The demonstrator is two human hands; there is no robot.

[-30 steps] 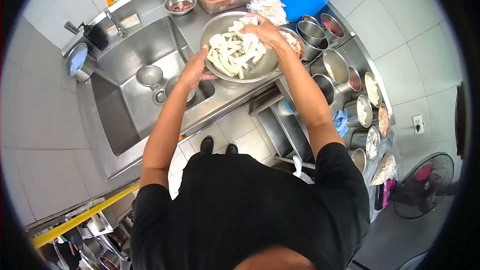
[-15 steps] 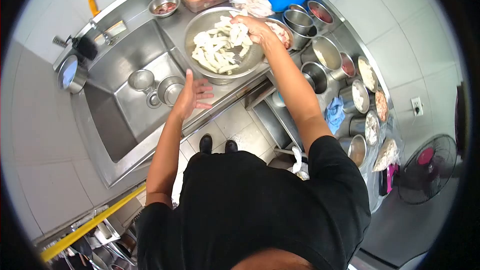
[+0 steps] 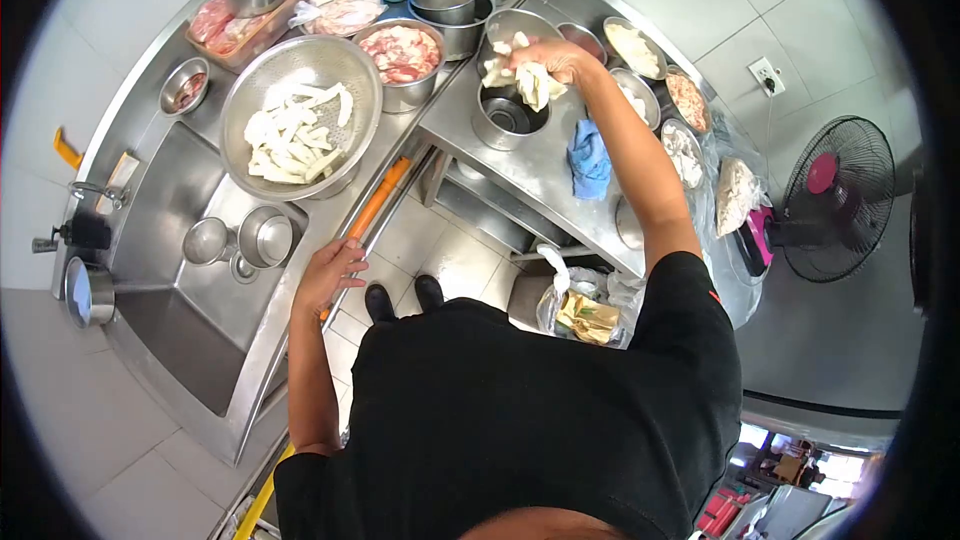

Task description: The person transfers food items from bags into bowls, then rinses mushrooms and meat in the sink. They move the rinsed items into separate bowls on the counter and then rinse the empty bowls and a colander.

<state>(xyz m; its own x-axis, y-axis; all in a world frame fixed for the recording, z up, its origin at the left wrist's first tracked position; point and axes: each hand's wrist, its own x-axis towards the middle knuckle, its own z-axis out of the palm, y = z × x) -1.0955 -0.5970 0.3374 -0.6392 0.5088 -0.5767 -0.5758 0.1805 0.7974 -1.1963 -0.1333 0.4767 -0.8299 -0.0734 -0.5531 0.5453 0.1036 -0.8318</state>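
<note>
My right hand [image 3: 562, 58] is closed round a bunch of pale white strips [image 3: 538, 87], some dangling below the fingers. It is over a deep steel pot [image 3: 508, 132] with a dark, shiny inside, and overlaps the metal bowl behind. More white strips [image 3: 290, 138] lie heaped in a wide steel colander [image 3: 240, 125] on the counter beside the sink. My left hand [image 3: 330, 278] hangs low by the sink's front edge, fingers apart and holding nothing. An orange bar [image 3: 383, 197] along the counter front runs close to its fingertips.
The sink [image 3: 160, 250] holds small steel pots [image 3: 265, 237]. Raw meat fills a bowl [image 3: 400, 55] right of the colander. A blue cloth [image 3: 590, 160] lies near the pot. Several food containers [image 3: 635, 48] line the wall; a fan [image 3: 840, 200] stands at right.
My right hand has carried a bunch of white strips from the colander rightward to above the pot. My left hand has dropped to the sink's edge. The view has turned right.
</note>
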